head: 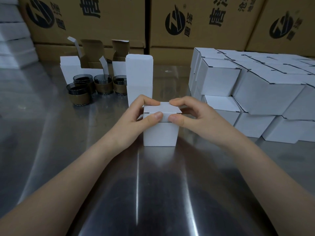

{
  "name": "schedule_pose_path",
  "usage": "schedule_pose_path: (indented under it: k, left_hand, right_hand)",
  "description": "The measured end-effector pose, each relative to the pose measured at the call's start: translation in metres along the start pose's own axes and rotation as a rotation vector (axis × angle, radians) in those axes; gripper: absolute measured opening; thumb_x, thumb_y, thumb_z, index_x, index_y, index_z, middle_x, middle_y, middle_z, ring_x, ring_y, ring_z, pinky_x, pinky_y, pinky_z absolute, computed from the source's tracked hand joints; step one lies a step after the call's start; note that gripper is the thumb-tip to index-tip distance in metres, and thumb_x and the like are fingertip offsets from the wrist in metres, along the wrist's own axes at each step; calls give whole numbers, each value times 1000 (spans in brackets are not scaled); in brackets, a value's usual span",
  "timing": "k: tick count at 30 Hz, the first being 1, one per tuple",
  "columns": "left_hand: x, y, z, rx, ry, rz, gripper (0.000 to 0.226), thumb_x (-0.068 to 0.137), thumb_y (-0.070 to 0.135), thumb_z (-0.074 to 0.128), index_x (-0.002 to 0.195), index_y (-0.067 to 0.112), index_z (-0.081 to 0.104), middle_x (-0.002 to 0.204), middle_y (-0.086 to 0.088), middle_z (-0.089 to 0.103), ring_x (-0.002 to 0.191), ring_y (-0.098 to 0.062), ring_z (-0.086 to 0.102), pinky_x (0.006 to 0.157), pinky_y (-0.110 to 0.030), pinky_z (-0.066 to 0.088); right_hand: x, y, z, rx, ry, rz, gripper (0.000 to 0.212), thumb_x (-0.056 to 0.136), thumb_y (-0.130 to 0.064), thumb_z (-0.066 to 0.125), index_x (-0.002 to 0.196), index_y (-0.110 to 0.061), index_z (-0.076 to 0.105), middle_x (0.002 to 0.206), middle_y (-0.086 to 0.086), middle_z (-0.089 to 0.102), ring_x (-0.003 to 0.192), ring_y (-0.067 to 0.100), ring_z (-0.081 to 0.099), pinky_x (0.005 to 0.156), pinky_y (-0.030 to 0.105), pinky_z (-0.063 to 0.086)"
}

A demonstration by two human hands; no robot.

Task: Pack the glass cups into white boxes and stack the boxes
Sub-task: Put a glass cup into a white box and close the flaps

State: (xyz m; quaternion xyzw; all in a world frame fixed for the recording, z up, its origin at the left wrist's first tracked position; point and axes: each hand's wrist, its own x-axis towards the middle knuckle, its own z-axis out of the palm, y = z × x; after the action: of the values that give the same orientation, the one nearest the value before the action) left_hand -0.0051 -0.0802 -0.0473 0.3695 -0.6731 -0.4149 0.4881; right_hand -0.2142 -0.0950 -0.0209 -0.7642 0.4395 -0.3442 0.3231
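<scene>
Holding the small white cardboard box at centre of the shiny steel table, upright, close to the person. Lid flap is folded down flat over the top. Can't tell whether the front lip is tucked in.

Left hand: clamped on the lid's left side, thumb on the front lip, fingers curled onto the top.
Right hand: same on the right side, thumb on the front lip next to the left thumb, index fingertip on the top. The thumbs are nearly touching.

Contents of the held box aren't visible.

Four dark glass cups with brown sleeves stand in a cluster back left, unpacked, well apart from the held box. Behind them are open white boxes with brown insides, flaps up. A tall upright white carton sleeve stands just behind the held box, right of the cups.

Right side: stack of closed white boxes, at least two layers, rows running back. It's near the right hand, not touching.

Back wall: big brown printed cartons. Far left edge has a blurred pile of flat white packs.
</scene>
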Motion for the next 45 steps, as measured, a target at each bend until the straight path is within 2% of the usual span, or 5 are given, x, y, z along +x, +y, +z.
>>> schedule_pose_path:
  k: [7,14,19,26,45]
  left_hand:
    - [0,1,1,-5,-6,-18,33,86,33,60,113,15,54,101,24,63,102,2,58,81,-12,45]
    - [-1,-1,-1,-53,-15,-72,40,76,54,56,105,28,58,130,9,54,115,-6,56,83,-14,44]
    - [1,-1,-2,-39,-11,-90,28,80,38,59,105,25,58,135,3,51,120,-11,54,94,-27,41]
    - [0,4,0,2,-22,-100,32,81,31,53,112,25,58,128,5,53,117,-13,53,90,-24,41]
    - [0,10,3,26,-35,-135,53,76,30,54,128,40,48,135,7,43,126,-12,45,104,-30,41]
  right_hand:
    - [0,1,0,-27,-13,13,50,64,-72,60,106,-44,60,121,-34,55,114,-6,55,103,38,46]
    - [0,-1,1,67,-15,46,45,69,-70,56,100,-38,63,117,-32,60,105,1,62,101,43,48]
    - [1,0,0,111,-63,66,38,71,-62,63,101,-37,61,115,-21,63,107,4,62,99,44,50]
    - [-1,-4,0,162,-88,94,22,87,-39,67,106,-30,59,118,-10,64,107,8,64,98,44,51]
    - [-3,-17,6,322,-20,252,35,85,-15,72,116,-23,58,124,-1,61,115,16,60,103,42,47]
